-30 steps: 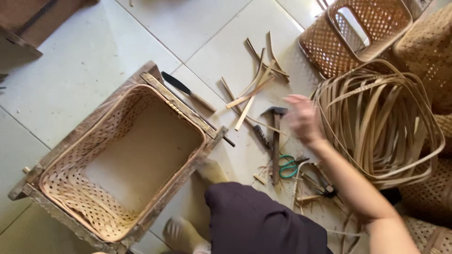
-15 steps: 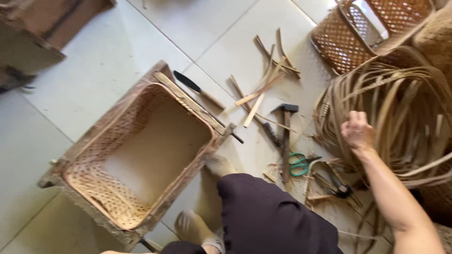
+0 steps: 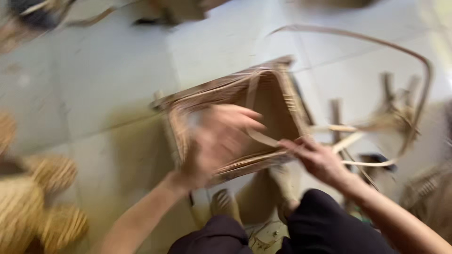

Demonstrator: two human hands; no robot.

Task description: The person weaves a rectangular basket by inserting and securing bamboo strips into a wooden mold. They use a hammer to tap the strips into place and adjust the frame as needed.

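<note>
Since half a second ago my right hand (image 3: 316,157) has left the coil of strips and come to the woven basket (image 3: 235,127) on the tiled floor (image 3: 108,89), drawing one long cane strip (image 3: 376,42) that arcs high toward the floor's right edge. Its fingers pinch the strip at the basket's near rim; my left hand (image 3: 214,143), blurred, lies with fingers spread across the rim. I judge that the sprung strip could whip loose if the pinch slackens.

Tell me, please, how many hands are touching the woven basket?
2: the left hand rests over the basket rim's near side; the right hand pinches a strip at its near corner.
</note>
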